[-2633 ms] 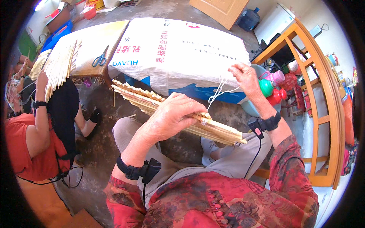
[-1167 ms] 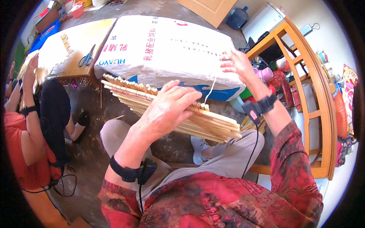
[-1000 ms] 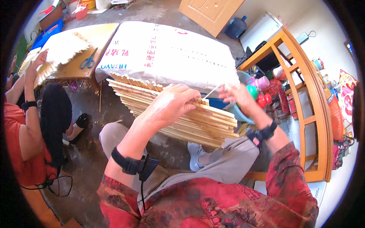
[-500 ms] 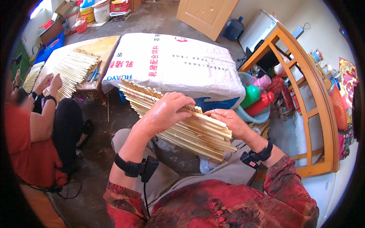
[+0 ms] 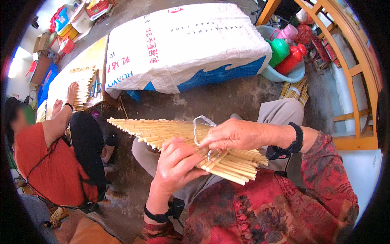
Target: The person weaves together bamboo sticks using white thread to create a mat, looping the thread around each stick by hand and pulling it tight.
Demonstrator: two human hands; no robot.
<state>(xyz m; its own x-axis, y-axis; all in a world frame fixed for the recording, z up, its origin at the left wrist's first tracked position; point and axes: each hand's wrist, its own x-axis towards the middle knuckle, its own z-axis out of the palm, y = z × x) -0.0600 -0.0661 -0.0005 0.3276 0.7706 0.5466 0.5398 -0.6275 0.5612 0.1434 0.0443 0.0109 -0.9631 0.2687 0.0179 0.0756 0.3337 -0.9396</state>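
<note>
Stained concrete floor (image 5: 227,99), wooden frame (image 5: 357,69)

A flat fan of pale bamboo sticks (image 5: 174,136) lies across her lap, its spread end reaching away past her left hand (image 5: 174,166), which grips it from below near the gathered end. A loop of white string (image 5: 202,122) wraps round the bundle just beside her right hand (image 5: 233,134), which pinches the sticks from above.
</note>
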